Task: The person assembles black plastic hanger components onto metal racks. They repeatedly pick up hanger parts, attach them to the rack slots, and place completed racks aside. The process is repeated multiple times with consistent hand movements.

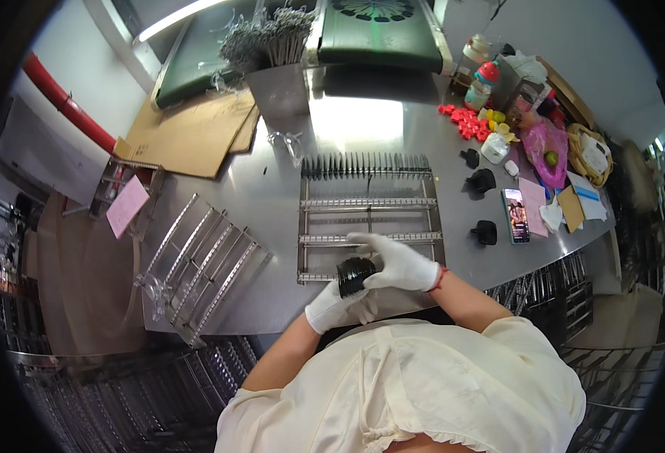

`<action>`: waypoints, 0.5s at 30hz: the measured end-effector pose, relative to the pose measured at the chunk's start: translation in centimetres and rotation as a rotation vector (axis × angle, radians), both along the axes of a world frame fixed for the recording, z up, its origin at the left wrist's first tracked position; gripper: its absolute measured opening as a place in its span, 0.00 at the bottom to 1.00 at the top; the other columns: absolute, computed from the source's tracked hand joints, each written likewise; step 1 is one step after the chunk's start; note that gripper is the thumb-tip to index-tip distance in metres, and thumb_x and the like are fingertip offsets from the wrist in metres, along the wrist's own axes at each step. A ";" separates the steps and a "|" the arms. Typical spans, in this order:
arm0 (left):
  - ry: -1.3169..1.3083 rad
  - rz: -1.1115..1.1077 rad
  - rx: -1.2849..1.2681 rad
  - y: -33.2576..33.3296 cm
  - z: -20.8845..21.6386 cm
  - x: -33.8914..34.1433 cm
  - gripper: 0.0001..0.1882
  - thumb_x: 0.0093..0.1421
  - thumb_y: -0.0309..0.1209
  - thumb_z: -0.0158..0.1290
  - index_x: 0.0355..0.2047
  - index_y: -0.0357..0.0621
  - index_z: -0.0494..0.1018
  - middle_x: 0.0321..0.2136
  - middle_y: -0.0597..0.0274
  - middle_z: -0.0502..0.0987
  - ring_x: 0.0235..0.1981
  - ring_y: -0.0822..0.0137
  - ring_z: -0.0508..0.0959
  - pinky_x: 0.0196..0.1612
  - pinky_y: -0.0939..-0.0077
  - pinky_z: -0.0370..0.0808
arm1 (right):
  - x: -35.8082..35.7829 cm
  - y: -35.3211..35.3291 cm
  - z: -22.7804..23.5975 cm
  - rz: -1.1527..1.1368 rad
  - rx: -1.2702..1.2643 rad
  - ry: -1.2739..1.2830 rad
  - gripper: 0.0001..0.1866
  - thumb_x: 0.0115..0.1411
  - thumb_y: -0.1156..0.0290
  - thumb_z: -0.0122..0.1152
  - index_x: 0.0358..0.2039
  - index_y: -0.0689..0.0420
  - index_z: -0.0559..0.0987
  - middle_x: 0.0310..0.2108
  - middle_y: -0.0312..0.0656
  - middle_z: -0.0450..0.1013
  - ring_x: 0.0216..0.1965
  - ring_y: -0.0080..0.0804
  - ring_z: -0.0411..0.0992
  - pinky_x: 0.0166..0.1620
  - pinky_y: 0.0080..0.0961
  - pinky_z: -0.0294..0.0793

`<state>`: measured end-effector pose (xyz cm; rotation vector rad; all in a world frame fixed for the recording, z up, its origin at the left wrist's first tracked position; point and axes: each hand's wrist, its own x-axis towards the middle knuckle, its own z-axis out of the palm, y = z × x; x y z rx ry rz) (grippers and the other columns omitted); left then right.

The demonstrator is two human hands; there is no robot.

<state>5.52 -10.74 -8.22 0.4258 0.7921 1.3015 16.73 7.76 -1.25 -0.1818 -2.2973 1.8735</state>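
Note:
My left hand [329, 307], in a white glove, is closed round a stack of thin black pieces [355, 276]; their exact kind I cannot make out. Over the stack's right side reaches my gloved right hand [405, 264], fingers stretched to the left and apart from the thumb. Its thumb side is close to the stack; whether it touches I cannot tell. Just beyond both hands lies a metal rack [368, 238] with slotted crossbars. Along its far bar stands a row of thin dark pieces [366, 164].
A second slotted rack [204, 260] lies askew at left, near clear plastic pieces. Cardboard [196, 136] and a metal bin of wire-like parts [281, 90] stand farther back. At right are black parts [481, 180], a phone [515, 216], red pieces [466, 122] and a bottle [480, 88].

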 end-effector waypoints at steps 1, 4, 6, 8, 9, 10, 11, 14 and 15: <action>0.021 0.040 0.028 -0.5 0.8 -0.3 0.11 0.71 0.29 0.52 0.52 0.41 0.75 0.33 0.52 0.83 0.31 0.62 0.84 0.34 0.69 0.83 | 0.3 0.0 0.7 0.061 0.042 -0.045 0.39 0.52 0.69 0.76 0.65 0.55 0.71 0.53 0.44 0.77 0.50 0.31 0.77 0.57 0.33 0.76; 0.459 0.141 0.158 -1.1 0.6 -0.6 0.18 0.71 0.20 0.48 0.59 0.43 0.74 0.47 0.63 0.81 0.48 0.72 0.79 0.53 0.73 0.78 | 0.8 -0.7 3.1 0.176 0.123 -0.160 0.41 0.51 0.71 0.77 0.65 0.54 0.70 0.54 0.42 0.77 0.51 0.29 0.77 0.57 0.32 0.76; 0.436 0.105 0.080 -1.2 1.5 -1.1 0.18 0.70 0.19 0.48 0.58 0.43 0.74 0.50 0.65 0.80 0.52 0.73 0.77 0.56 0.74 0.76 | 0.1 -1.6 4.2 0.163 0.114 -0.213 0.41 0.51 0.71 0.78 0.65 0.53 0.70 0.53 0.40 0.76 0.50 0.28 0.77 0.57 0.30 0.76; 0.459 0.103 0.080 -1.5 1.6 -1.5 0.18 0.70 0.20 0.48 0.58 0.42 0.74 0.51 0.64 0.79 0.53 0.72 0.76 0.57 0.73 0.75 | -0.4 -2.4 2.6 0.115 -0.003 -0.107 0.38 0.51 0.73 0.77 0.63 0.54 0.71 0.52 0.39 0.76 0.51 0.25 0.75 0.57 0.27 0.75; 0.495 0.119 0.120 -1.6 1.4 -1.7 0.17 0.70 0.20 0.49 0.58 0.42 0.74 0.51 0.63 0.79 0.53 0.71 0.77 0.57 0.72 0.75 | -0.5 -2.8 2.1 0.082 -0.021 -0.067 0.38 0.51 0.73 0.77 0.63 0.55 0.71 0.52 0.39 0.76 0.52 0.25 0.75 0.58 0.27 0.74; 0.531 0.138 0.158 -1.7 1.3 -1.9 0.17 0.70 0.21 0.49 0.58 0.42 0.74 0.50 0.62 0.80 0.53 0.69 0.78 0.56 0.72 0.76 | -0.7 -3.2 1.5 0.052 -0.040 -0.026 0.38 0.51 0.74 0.76 0.63 0.55 0.71 0.52 0.40 0.76 0.52 0.25 0.74 0.58 0.26 0.74; 0.411 0.127 0.131 -1.6 1.6 -2.2 0.17 0.71 0.22 0.49 0.58 0.40 0.74 0.50 0.61 0.80 0.52 0.68 0.78 0.56 0.71 0.76 | -1.1 -3.8 0.7 -0.007 -0.165 0.042 0.34 0.54 0.79 0.70 0.62 0.57 0.71 0.52 0.40 0.76 0.53 0.25 0.73 0.58 0.26 0.73; 0.176 0.204 0.131 -2.0 3.6 -3.1 0.16 0.72 0.24 0.48 0.58 0.37 0.73 0.48 0.57 0.81 0.49 0.64 0.81 0.55 0.68 0.76 | -2.2 -2.6 -0.1 -0.107 -0.063 0.024 0.33 0.55 0.85 0.61 0.62 0.57 0.69 0.54 0.42 0.74 0.53 0.31 0.74 0.60 0.29 0.73; 0.183 0.290 0.179 -2.1 4.5 -3.1 0.16 0.73 0.25 0.48 0.58 0.36 0.73 0.47 0.56 0.81 0.47 0.63 0.82 0.54 0.68 0.77 | -2.6 -1.8 -0.3 -0.139 0.147 0.037 0.33 0.54 0.88 0.57 0.62 0.57 0.67 0.56 0.43 0.73 0.53 0.34 0.74 0.62 0.32 0.73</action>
